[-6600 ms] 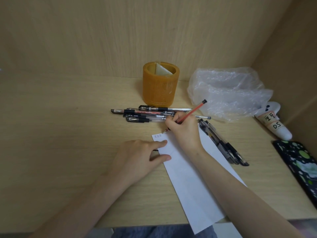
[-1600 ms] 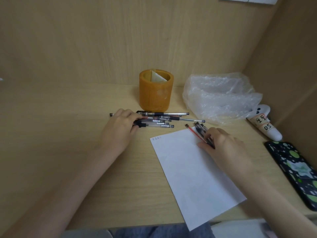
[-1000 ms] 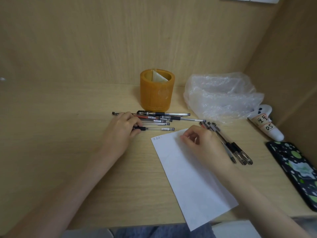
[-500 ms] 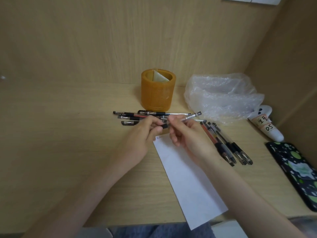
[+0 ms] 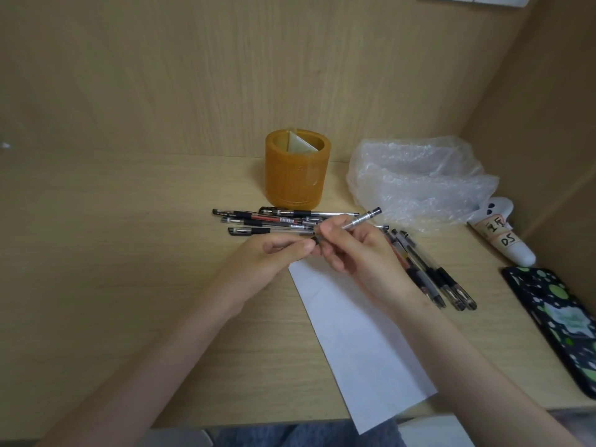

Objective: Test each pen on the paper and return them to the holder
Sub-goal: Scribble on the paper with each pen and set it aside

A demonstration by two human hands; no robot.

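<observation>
**Table** (image 5: 113,253), one: pale wood-grain laminate, flat, with matching panels rising at 12 and 3 o'clock.

**White paper sheet** (image 5: 361,333), one: smooth, rectangular, lying askew at 6 o'clock, its near corner past the table edge.

**Clear plastic bag** (image 5: 416,179), one: crinkled film, heaped at 1 o'clock from the paper.

**Flat black slab** (image 5: 561,321), one: glossy, spotted green and white, at 3 o'clock, partly out of view.

**Amber-orange cylindrical holder** (image 5: 296,179), one: matt, open-topped, with a pale divider inside. It stands upright at 12 o'clock.

**Grips**, two, bare. The right grip (image 5: 358,250) is narrow, fingers curled round a clear-barrelled pen (image 5: 361,217) with black ends. The pen is raised over the paper's far end, pointing to 2 o'clock. The left grip (image 5: 274,253) is narrow and pinches that pen's lower black end.

**White tube** (image 5: 500,235), one: rounded, with a hand-lettered label, lying at 2 o'clock.

**Loose pens**, two groups, all clear plastic with black caps or sleeves.
- The crossed pile (image 5: 277,219) lies just before the holder. It has about five pens, but the overlap prevents a firm count.
- The parallel row (image 5: 432,272) lies at 3 o'clock of the paper, with about four pens.
</observation>
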